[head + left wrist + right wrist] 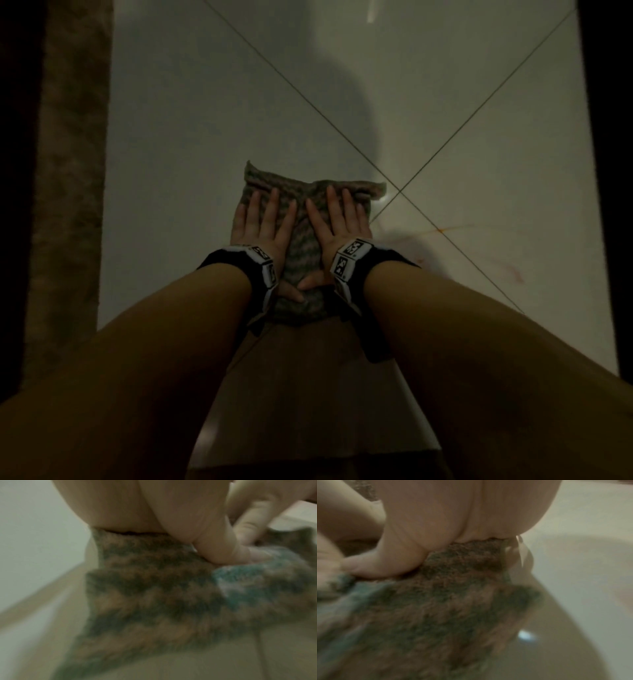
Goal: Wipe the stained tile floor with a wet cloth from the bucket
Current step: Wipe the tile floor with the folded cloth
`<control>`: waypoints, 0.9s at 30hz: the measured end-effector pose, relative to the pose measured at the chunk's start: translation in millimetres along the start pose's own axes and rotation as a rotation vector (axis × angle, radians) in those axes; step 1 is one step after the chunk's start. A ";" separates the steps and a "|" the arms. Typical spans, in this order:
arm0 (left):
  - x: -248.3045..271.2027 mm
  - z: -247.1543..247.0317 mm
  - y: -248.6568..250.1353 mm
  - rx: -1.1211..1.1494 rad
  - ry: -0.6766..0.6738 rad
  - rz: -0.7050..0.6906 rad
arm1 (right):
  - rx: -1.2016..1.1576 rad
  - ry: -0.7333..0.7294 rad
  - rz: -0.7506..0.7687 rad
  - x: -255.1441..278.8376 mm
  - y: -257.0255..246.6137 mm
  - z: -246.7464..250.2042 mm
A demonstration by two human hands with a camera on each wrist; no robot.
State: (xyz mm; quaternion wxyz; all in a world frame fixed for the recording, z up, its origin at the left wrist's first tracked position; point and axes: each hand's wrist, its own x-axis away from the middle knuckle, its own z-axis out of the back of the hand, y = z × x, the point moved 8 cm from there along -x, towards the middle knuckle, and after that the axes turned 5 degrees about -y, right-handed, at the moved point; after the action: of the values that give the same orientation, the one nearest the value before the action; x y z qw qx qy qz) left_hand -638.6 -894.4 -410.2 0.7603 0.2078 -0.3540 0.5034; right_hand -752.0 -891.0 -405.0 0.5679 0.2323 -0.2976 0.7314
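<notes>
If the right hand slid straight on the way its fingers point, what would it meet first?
The right hand lies flat on the cloth; just past its fingertips is the cloth's rolled far edge, then bare tile, it seems.

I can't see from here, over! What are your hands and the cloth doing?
Left hand and right hand flat, pressing cloth on tile floor. Reddish stains right of cloth, unwiped. Nothing in the way.

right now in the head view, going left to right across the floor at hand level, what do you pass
rug → bare tile → left hand on the cloth → right hand on the cloth → reddish stains
</notes>
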 end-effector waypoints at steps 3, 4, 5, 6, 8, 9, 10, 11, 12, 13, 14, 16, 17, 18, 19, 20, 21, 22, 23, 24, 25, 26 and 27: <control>-18.0 20.0 -8.6 -0.001 0.009 0.014 | 0.042 0.028 0.025 -22.9 3.8 24.0; -24.7 26.9 -12.2 -0.005 0.006 0.024 | 0.055 0.037 0.026 -29.8 5.3 31.1; -30.2 32.5 -15.6 0.000 -0.003 0.034 | 0.066 0.046 0.027 -35.9 6.7 37.4; -34.0 37.0 -18.8 0.013 -0.009 0.040 | 0.077 0.054 0.031 -41.4 7.4 42.6; -41.1 44.4 -23.2 0.030 0.003 0.040 | 0.099 0.066 0.041 -50.3 8.9 51.0; -44.2 47.3 -25.0 0.030 0.009 0.040 | 0.105 0.067 0.045 -54.3 9.7 54.0; -46.9 49.3 -26.6 0.027 0.009 0.043 | 0.106 0.063 0.048 -57.6 10.5 56.9; -49.3 51.0 -27.8 0.021 0.005 0.049 | 0.105 0.057 0.049 -60.5 10.7 59.8; -50.9 52.1 -28.9 0.013 0.001 0.055 | 0.102 0.052 0.052 -62.6 10.4 62.0; -52.9 53.8 -29.5 0.007 0.001 0.057 | 0.097 0.050 0.055 -64.2 10.3 64.4; -54.6 54.2 -30.1 0.006 0.004 0.059 | 0.093 0.049 0.058 -64.9 10.3 65.9; -56.5 55.6 -30.6 0.019 0.018 0.059 | 0.091 0.051 0.067 -64.9 10.8 68.0; -56.1 55.9 -28.9 0.023 0.024 0.059 | 0.091 0.055 0.071 -63.0 11.6 68.0; -56.1 57.4 -30.4 0.024 0.027 0.061 | 0.092 0.062 0.077 -63.1 10.2 69.7; -55.4 57.8 -30.7 0.025 0.022 0.065 | 0.092 0.063 0.083 -62.6 9.7 70.4; -53.9 57.8 -30.1 0.026 0.015 0.068 | 0.094 0.064 0.090 -61.7 9.3 70.5; -53.8 58.8 -30.0 0.025 0.019 0.069 | 0.102 0.067 0.094 -61.8 9.3 70.9; -53.4 59.9 -29.7 0.021 0.026 0.071 | 0.111 0.070 0.097 -61.9 9.6 71.0; -52.6 60.4 -29.3 0.017 0.031 0.072 | 0.114 0.073 0.099 -61.1 10.3 70.3; -51.1 59.6 -28.8 0.016 0.033 0.078 | 0.111 0.075 0.103 -60.3 10.6 68.7; -50.0 59.3 -28.6 0.015 0.037 0.086 | 0.106 0.085 0.103 -59.2 11.8 67.0; -49.9 58.6 -27.6 0.014 0.040 0.095 | 0.106 0.098 0.100 -57.9 13.4 65.5; -48.9 56.7 -26.0 0.011 0.038 0.107 | 0.110 0.106 0.101 -55.9 14.9 63.4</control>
State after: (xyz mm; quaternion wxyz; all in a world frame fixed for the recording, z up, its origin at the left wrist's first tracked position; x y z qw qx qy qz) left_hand -645.4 -973.4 -408.2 0.7377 0.1830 -0.3475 0.5492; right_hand -752.5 -976.6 -400.1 0.5316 0.2089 -0.2380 0.7856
